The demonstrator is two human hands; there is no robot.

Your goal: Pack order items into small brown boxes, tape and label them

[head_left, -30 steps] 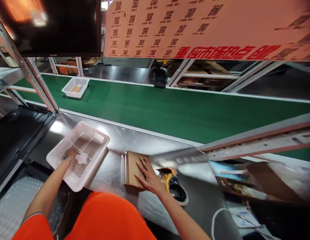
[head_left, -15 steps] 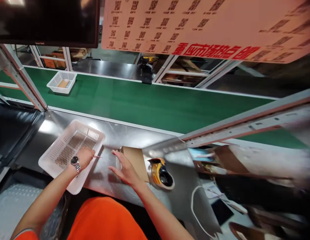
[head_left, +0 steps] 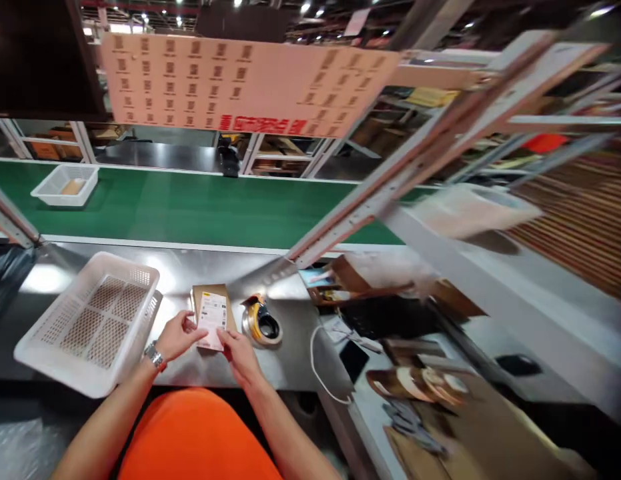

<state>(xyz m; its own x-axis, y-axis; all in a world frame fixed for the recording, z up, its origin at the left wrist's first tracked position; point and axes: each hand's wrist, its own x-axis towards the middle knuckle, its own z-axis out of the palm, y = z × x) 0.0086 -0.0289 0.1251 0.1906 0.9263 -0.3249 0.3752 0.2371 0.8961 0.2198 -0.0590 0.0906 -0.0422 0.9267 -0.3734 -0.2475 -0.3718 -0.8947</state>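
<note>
We now hold a small white slip [head_left: 211,320] between both hands above the flat brown box [head_left: 210,313] on the steel desk [head_left: 290,340]. A moment ago our left hand [head_left: 177,335] was in the white basket [head_left: 85,320] and our right hand [head_left: 237,350] lay flat on the box; the slip has come out of the basket, which now looks empty. Each grip pinches an edge of the slip. It is a printed label, white with dark text and a yellow mark. A tape dispenser [head_left: 261,322] sits just beside the box.
</note>
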